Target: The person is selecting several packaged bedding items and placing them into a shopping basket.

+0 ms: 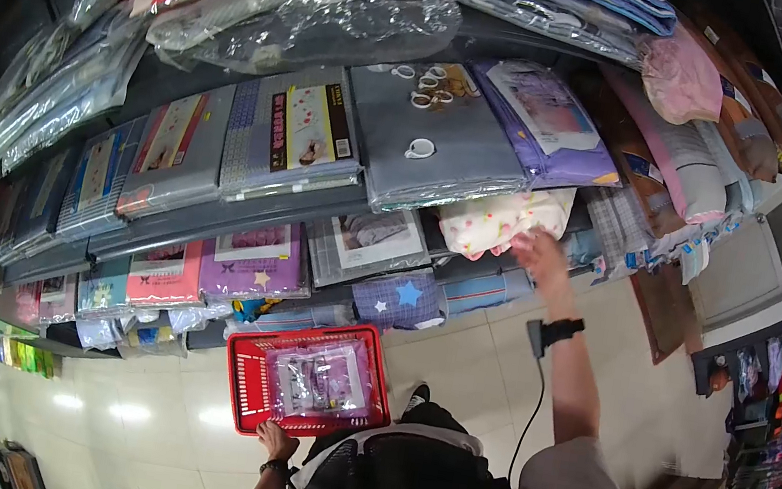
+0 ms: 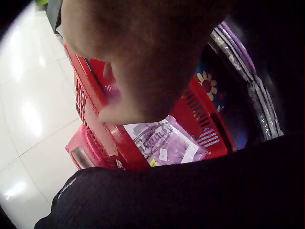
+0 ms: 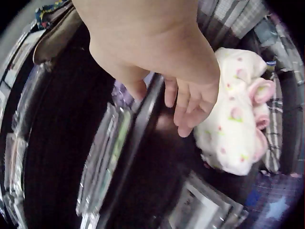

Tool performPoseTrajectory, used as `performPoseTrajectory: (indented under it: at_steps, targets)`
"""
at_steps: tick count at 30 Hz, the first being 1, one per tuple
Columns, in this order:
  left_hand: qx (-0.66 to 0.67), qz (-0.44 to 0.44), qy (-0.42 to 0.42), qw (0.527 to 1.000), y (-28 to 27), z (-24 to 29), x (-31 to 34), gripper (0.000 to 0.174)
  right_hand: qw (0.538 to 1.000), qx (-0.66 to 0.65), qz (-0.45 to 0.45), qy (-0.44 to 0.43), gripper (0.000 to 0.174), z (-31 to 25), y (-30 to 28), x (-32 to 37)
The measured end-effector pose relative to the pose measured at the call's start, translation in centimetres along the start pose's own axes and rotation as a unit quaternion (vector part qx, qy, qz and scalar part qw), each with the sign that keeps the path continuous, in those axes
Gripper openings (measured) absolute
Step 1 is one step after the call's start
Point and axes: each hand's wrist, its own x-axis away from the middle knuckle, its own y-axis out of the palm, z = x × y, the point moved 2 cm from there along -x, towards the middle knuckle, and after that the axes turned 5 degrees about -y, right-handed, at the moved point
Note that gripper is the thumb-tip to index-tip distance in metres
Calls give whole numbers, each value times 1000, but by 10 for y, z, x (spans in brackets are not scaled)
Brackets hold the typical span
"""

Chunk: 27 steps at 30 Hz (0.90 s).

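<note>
Left grip (image 1: 277, 441) on basket (image 1: 379, 385), right (image 1: 540, 259) — near cloth (image 1: 490, 224)

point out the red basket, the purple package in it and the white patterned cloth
Red basket (image 1: 380, 374): head view, its right side.
Purple package (image 1: 320, 382): head view, its middle.
White patterned cloth (image 3: 231, 114): right wrist view, middle of its fabric.

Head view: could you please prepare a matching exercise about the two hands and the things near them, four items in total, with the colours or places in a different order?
Column 1
1. Basket
2. Patterned bundle
3. Left hand
4. Right hand

Column 2
A. Reaching towards the shelves, fingers open
B. Red, with a purple package inside
C. At the rim, gripping it
D. White, with pink parts

Right pairs: 1-B, 2-D, 3-C, 4-A
</note>
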Motion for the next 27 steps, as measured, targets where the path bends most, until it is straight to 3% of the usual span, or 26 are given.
performPoseTrajectory:
  at_steps: [2, 4, 6, 10, 12, 17, 19, 22, 24, 27]
  targets:
    - [-25, 26, -21, 999, -11, 11, 12, 48, 997, -53, 27, -49, 50, -47, -1, -16]
    - [49, 54, -25, 997, -18, 15, 18, 48, 995, -68, 56, -52, 56, -76, -3, -37]
    - [27, 55, -38, 997, -19, 13, 24, 49, 992, -79, 85, -52, 63, -91, -1, -53]
    - [110, 126, -67, 984, -9, -2, 38, 38, 984, -55, 170, -12, 75, -98, 11, -70]
    - [148, 70, -125, 979, 11, -24, 36, 36, 975, 11, 222, -26, 74, -111, 17, -64]
    - [191, 59, -192, 961, 63, -66, 32, 35, 976, 124, 179, -2, 72, -132, 3, -61]
    - [202, -8, -241, 949, 70, -73, 30, 33, 974, 155, 166, 7, 71, -134, -4, -64]
    - [242, -26, -233, 941, 67, -69, 35, 31, 987, 70, 143, 12, 69, -127, -13, -76]
    - [247, 2, -217, 945, 64, -65, 37, 30, 987, -49, 135, 70, 64, -125, -18, -85]
    - [255, 26, -195, 947, 63, -60, 40, 28, 979, -89, 166, 71, 62, -124, -14, -95]
